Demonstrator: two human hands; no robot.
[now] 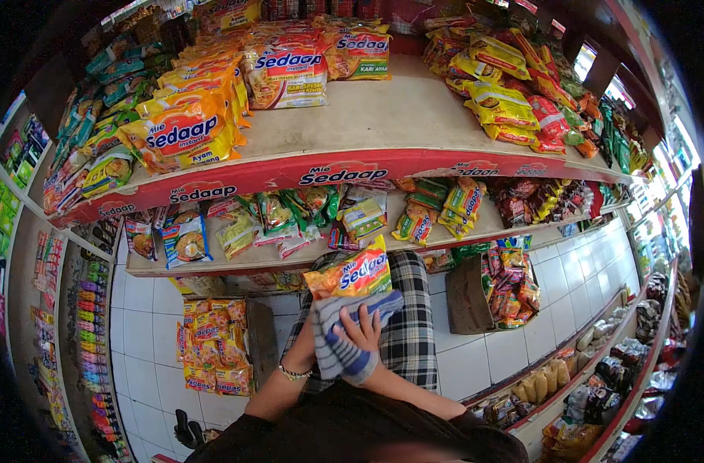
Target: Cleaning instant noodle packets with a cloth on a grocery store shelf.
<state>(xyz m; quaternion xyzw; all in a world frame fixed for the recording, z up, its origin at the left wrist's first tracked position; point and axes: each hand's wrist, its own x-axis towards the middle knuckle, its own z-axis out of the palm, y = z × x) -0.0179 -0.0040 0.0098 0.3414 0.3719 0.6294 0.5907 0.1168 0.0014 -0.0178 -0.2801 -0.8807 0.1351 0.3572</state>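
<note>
Above my lap, an instant noodle packet point(360, 271) in orange and yellow is held tilted, its top part showing. A grey and blue striped cloth point(329, 347) covers its lower part and hangs down toward my lap. My right hand point(360, 333) grips the cloth against the packet, fingers spread over it. My left hand point(307, 346), with a braided bracelet point(294, 374) at the wrist, holds the packet from the left; its fingers are hidden behind the cloth and packet. Similar noodle packets point(181, 132) stand in rows on the upper shelf point(375, 116) in front.
Mixed noodle packets point(265, 220) lie on the lower shelf point(323, 257). On the tiled floor point(138, 324), noodle packs point(216, 347) lie to the left, beside a cardboard box point(262, 333). Another cardboard box point(470, 298) with packets stands at right. Stocked racks point(94, 324) line both sides.
</note>
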